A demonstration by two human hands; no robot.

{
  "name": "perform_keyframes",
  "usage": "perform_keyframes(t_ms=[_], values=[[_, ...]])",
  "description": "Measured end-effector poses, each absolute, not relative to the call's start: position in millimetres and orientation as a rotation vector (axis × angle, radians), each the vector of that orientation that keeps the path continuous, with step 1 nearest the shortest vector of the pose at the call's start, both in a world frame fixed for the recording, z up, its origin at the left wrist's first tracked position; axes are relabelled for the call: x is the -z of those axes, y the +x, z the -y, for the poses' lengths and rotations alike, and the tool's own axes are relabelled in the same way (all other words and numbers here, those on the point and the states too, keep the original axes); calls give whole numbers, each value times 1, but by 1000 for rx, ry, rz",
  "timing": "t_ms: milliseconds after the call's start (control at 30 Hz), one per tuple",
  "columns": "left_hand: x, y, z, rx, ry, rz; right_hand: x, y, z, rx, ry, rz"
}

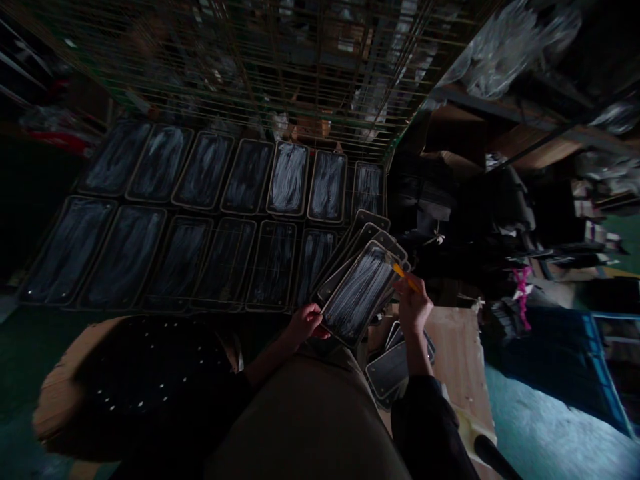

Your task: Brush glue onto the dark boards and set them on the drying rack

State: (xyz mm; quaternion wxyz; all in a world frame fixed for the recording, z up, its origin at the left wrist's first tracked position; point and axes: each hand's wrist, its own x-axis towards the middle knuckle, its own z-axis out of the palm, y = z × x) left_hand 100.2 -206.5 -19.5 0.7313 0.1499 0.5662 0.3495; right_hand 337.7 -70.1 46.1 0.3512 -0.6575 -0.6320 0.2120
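Below centre of the frame, the left hand (304, 325) pinches the near edge of a white-streaked tray (356, 290), which overlaps a fanned stack (345, 263). The right hand (414, 303) grips a yellow-handled brush (406, 276), its tip at the tray's upper right end. The step appears to be coating; another stroke calls for a steady tray. Beyond, streaked trays (289, 177) form two rows, upper left to centre.
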Motion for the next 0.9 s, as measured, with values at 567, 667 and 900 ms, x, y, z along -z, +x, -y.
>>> perform_keyframes(t_ms=[567,667,900], values=[[-1,92,209,-867,318,-1121,-93,331,157,-789,-1775,1643],[4,93,207,-828,302,-1122,-84,328,144,-604,-1812,1693],[7,92,209,-844,282,-1071,-88,319,196,-836,-1840,1870]])
